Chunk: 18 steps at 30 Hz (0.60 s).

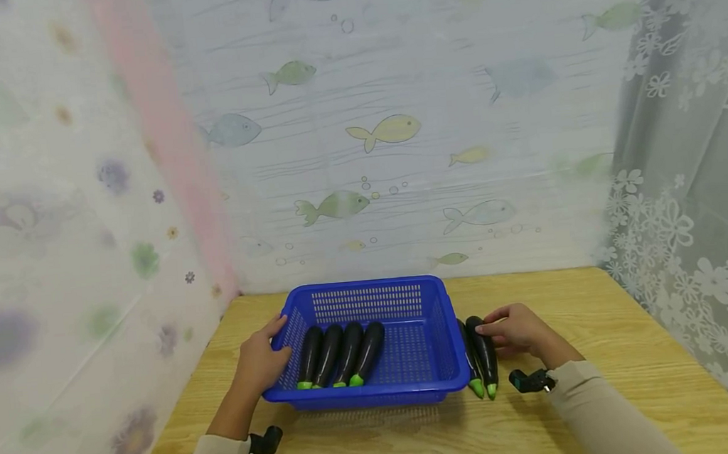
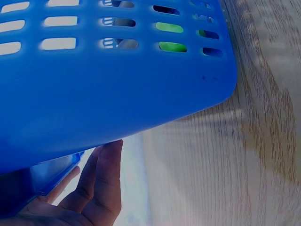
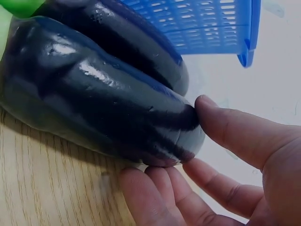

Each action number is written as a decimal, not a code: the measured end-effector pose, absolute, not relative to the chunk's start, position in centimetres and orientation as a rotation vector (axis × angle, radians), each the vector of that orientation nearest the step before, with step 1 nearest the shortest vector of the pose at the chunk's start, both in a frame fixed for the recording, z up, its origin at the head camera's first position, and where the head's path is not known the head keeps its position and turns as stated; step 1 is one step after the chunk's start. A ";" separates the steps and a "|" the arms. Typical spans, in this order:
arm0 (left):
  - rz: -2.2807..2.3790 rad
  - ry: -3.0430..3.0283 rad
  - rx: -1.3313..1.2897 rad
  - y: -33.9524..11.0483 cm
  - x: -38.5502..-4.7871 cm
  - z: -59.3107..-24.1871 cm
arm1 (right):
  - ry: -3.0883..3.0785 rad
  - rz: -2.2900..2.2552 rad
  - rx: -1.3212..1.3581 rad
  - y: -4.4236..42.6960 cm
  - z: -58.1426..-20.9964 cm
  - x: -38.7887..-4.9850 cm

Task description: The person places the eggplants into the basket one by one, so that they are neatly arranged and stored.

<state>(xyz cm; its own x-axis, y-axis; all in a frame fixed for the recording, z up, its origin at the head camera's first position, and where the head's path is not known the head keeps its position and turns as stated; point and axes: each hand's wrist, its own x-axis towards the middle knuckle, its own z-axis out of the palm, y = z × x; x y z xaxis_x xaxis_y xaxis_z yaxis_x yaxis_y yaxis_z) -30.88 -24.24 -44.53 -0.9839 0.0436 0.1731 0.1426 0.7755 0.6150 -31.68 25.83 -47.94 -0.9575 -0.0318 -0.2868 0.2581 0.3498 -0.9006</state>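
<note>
A blue plastic basket (image 1: 409,387) stands on the table with several dark eggplants (image 1: 343,355) lying side by side inside, green stem ends toward me. My left hand (image 1: 262,360) grips the basket's left rim; in the left wrist view its fingers (image 2: 107,181) bear on the basket's outer side (image 2: 113,99). Right of the basket, two more eggplants lie on the table. My right hand (image 1: 518,330) pinches the far, rounded end of the outer eggplant (image 1: 484,353), thumb (image 3: 225,125) on top and fingers low at its side. The inner eggplant (image 3: 127,42) lies between it and the basket, partly hidden by the rim.
The wood-grain table (image 1: 368,447) extends in front of the basket and to both sides. Behind it hangs a fish-print sheet (image 1: 400,203), with a flowered sheet (image 1: 73,278) at the left and a lace curtain (image 1: 705,243) at the right.
</note>
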 end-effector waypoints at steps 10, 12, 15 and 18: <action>-1.002 -2.833 -0.146 -24.3 -31.0 -44.6 | 2.404 -1.614 0.204 26.1 -47.5 -31.5; -1.003 -2.835 -0.140 -24.3 -31.0 -44.6 | 2.412 -1.612 0.211 26.1 -47.2 -31.5; -1.009 -2.841 -0.133 -24.3 -30.9 -44.5 | 2.412 -1.608 0.197 26.2 -46.8 -31.3; -1.014 -2.845 -0.132 -24.2 -30.9 -44.6 | 2.403 -1.616 0.191 26.3 -46.4 -31.3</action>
<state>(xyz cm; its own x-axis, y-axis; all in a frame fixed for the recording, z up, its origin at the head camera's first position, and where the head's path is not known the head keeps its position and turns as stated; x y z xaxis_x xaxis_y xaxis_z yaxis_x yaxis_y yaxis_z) -30.91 -24.23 -44.56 -0.9892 0.0421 0.1404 0.1214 0.7720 0.6239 -31.31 26.30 -46.42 -0.9630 -0.0245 -0.2686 0.2395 0.3800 -0.8934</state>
